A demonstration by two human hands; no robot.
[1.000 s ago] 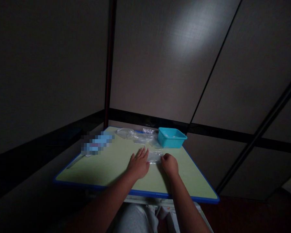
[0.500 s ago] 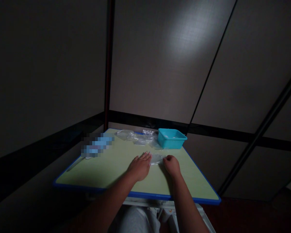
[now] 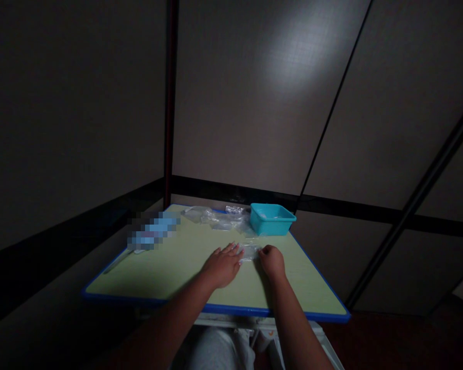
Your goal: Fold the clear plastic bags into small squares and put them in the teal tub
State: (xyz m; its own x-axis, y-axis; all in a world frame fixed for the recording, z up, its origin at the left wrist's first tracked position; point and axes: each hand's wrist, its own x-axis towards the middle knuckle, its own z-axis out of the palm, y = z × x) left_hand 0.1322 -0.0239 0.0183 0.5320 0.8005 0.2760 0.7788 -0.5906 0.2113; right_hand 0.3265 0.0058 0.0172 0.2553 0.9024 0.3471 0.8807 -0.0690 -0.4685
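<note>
A clear plastic bag (image 3: pixel 250 252) lies flat on the pale yellow-green tabletop (image 3: pixel 170 277), between my two hands. My left hand (image 3: pixel 224 263) rests palm down with its fingers stretched out, the fingertips on the bag's left part. At the bag's right edge, my right hand (image 3: pixel 272 261) is closed, thumb and fingers pinching the plastic. The fingers of that hand are partly hidden behind its back.
A turquoise plastic basket (image 3: pixel 272 226) stands at the back right. Several clear plastic bags (image 3: pixel 221 218) lie loosely along the back edge. A blurred-out bluish item (image 3: pixel 154 231) is at the left edge. Dark panelled walls (image 3: pixel 239 128) rise behind the table.
My left fingertips have slid slightly to the right over the bag. My right hand keeps its pinch at the bag's right edge. The whole view has shifted very slightly.
</note>
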